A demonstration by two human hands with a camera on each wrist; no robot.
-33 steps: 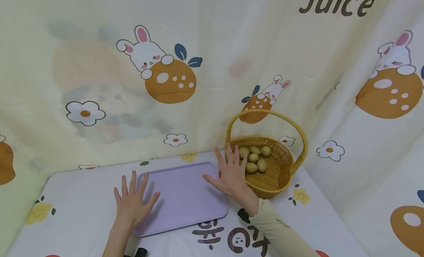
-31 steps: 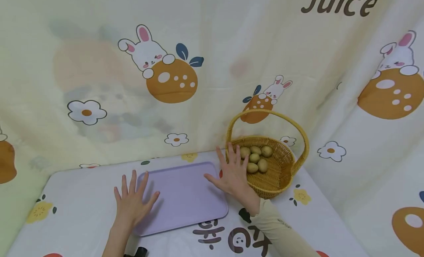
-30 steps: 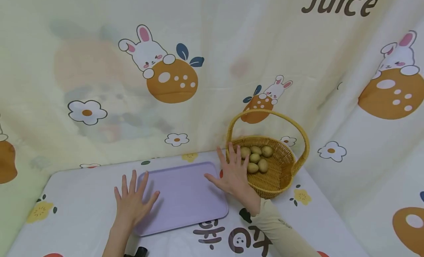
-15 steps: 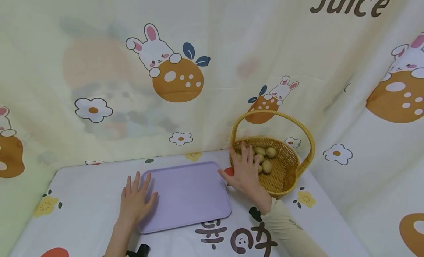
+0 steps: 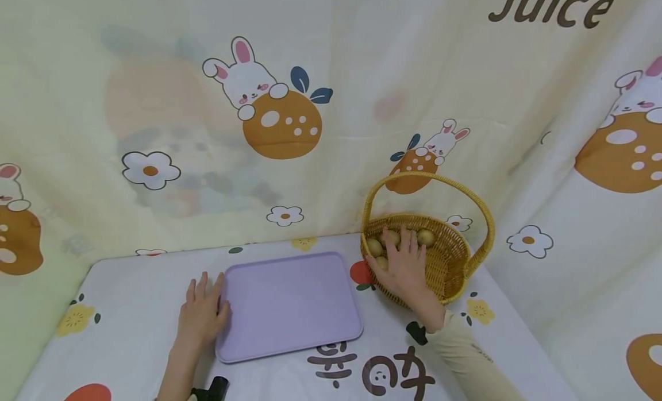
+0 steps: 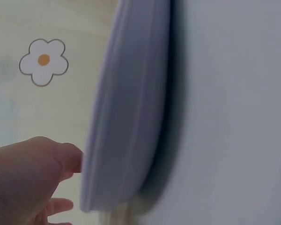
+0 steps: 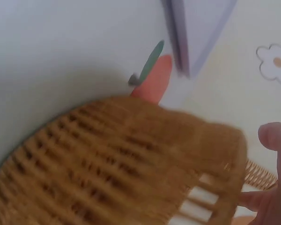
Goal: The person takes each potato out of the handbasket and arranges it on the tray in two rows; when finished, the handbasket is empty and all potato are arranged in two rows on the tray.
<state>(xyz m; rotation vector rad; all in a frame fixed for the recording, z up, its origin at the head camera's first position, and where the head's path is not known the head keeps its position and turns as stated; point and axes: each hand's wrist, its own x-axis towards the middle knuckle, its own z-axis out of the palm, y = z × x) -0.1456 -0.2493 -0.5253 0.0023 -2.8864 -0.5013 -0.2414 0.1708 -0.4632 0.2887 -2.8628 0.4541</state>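
My left hand [image 5: 200, 310] is beside the left edge of a lilac rectangular tray [image 5: 289, 309], fingers fairly straight and pointing away. In the left wrist view the thumb of that hand [image 6: 37, 168] comes right at the rim of the tray [image 6: 126, 108]. My right hand [image 5: 405, 272] reaches over the yellow-brown wicker basket [image 5: 443, 272], fingers spread above several small oval, greenish-brown fruits or potatoes [image 5: 374, 247]. It partly hides them. In the right wrist view the woven basket wall [image 7: 117, 164] fills the foreground, with the right hand [image 7: 277, 173] at the right edge.
The tall basket handle [image 5: 465, 189] arches over the basket. A white printed cloth [image 5: 124, 326] covers the table, and a patterned curtain [image 5: 207, 228] rises behind it. Each wrist wears a black device, such as the left wrist's device [image 5: 217, 388].
My right hand has moved right and in over the basket, covering more of its contents. My left hand has drawn from over the tray to its left edge, its fingers closer together. The view has shifted slightly.
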